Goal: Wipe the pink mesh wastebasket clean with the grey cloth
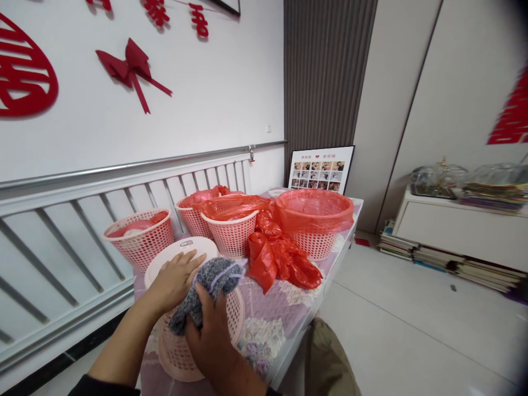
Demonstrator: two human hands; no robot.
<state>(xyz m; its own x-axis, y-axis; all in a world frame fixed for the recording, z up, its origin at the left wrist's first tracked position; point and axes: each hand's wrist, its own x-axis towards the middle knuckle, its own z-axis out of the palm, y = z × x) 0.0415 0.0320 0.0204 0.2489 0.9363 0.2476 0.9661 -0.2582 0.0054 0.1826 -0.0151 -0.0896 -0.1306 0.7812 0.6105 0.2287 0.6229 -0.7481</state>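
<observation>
A pale pink perforated plastic basket (165, 256) appears to stand upside down on the table, its solid round base facing up. My left hand (175, 279) lies flat on that base with the fingers stretched out. In my right hand (212, 330) is a grey fuzzy cloth (220, 273) with a light purple stripe, bunched between thumb and fingers. The cloth rests against the side of the basket, close to my left fingertips. It hides part of the basket's wall.
Behind stand a basket with red lining (140, 242), two baskets under red plastic (231, 234) and a larger red-lined basket (315, 242). A crumpled red plastic bag (284, 261) lies between them. The tablecloth (264, 335) is floral. A white radiator (93, 242) runs along the left wall.
</observation>
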